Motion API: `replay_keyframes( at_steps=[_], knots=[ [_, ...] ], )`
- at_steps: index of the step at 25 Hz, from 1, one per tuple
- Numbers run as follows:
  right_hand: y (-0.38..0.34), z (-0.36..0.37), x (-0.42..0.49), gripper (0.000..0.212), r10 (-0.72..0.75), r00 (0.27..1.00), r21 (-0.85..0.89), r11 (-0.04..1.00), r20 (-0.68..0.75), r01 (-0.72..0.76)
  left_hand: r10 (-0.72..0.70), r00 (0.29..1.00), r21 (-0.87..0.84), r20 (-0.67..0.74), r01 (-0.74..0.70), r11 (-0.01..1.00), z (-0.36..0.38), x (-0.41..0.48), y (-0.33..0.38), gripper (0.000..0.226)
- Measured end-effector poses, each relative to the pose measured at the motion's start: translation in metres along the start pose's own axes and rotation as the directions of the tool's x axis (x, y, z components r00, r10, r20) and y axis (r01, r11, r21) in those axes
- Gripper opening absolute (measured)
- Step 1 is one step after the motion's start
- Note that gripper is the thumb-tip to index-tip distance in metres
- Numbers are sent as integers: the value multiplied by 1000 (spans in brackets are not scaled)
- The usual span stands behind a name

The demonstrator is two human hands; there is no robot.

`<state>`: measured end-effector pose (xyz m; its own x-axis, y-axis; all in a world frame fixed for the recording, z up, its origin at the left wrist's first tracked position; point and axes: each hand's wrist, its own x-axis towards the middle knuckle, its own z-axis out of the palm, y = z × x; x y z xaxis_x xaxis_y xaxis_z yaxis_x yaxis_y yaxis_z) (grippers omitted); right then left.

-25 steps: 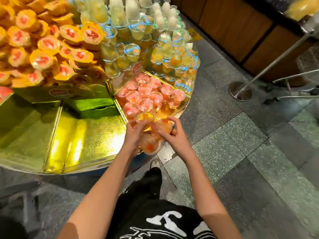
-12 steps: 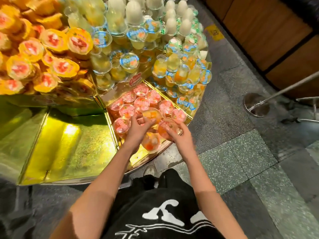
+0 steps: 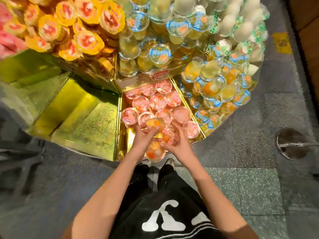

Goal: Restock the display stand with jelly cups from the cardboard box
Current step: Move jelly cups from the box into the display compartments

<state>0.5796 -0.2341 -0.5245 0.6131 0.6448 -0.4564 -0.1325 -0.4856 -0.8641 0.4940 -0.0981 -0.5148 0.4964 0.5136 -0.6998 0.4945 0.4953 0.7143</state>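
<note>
A round golden display stand (image 3: 119, 135) has wedge compartments. One wedge holds several pink-lidded jelly cups (image 3: 158, 101). My left hand (image 3: 144, 138) grips a clear cup with orange fruit (image 3: 154, 124) over the near end of that wedge. My right hand (image 3: 176, 142) grips another pink-lidded cup (image 3: 170, 135) beside it. A third cup with orange fruit (image 3: 153, 150) sits squeezed between both wrists at the stand's rim. The cardboard box is out of view.
Left of the pink wedge lies a bare golden compartment (image 3: 82, 116). Orange-lidded cups (image 3: 86, 40) are piled at upper left, blue-lidded yellow cups (image 3: 214, 87) at right. A metal post base (image 3: 291, 144) stands on the grey tiled floor at right.
The view has come closer and more directly above the stand. Both hands have moved forward with the cups, from the rim to over the near end of the pink wedge.
</note>
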Motion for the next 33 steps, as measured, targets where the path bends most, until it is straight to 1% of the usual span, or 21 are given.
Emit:
replay_keyframes(
  at_steps=[3,6,10,13,14,15,17,19,21,23,26,28,30,33],
  knots=[
    [-1,-13,6,86,31,991,-130,991,127,-14,-54,998,-135,-39,48,990,2,0,-6,52],
    [-3,-19,14,89,31,977,-248,969,210,22,-88,992,-172,-87,72,982,4,-2,-10,57],
    [8,-20,20,88,-20,985,-442,892,171,94,-83,968,-166,-236,44,985,-3,-2,-8,60],
    [17,-19,23,83,-40,995,-559,825,92,84,-99,954,-188,-284,46,981,-20,-1,-8,87],
    [20,-17,26,84,-48,995,-602,793,92,94,-104,952,-192,-289,49,980,-25,1,-12,89],
    [22,-13,30,86,-52,993,-641,760,105,107,-100,952,-209,-290,39,977,-29,-1,-13,82],
    [28,-3,39,85,-38,991,-703,702,125,115,-107,948,-267,-301,24,963,-34,1,-16,56],
    [32,6,47,76,-33,994,-760,642,102,99,-123,945,-306,-303,26,952,-34,7,-21,46],
    [36,14,52,69,-22,998,-795,604,58,59,-121,942,-333,-314,10,943,-34,9,-22,44],
    [43,21,56,68,16,1000,-805,593,21,8,-122,943,-350,-308,7,937,-34,11,-22,44],
    [55,27,62,68,76,997,-807,587,-29,-68,-119,952,-343,-281,16,939,-36,10,-24,44],
    [59,28,67,64,115,991,-787,605,-63,-120,-113,957,-344,-268,15,939,-38,7,-26,39],
    [63,29,71,57,129,990,-763,633,-63,-131,-114,959,-346,-261,17,938,-41,4,-28,35],
    [67,33,74,49,117,991,-780,613,-69,-127,-128,959,-321,-251,42,946,-47,3,-31,42]
  ],
)
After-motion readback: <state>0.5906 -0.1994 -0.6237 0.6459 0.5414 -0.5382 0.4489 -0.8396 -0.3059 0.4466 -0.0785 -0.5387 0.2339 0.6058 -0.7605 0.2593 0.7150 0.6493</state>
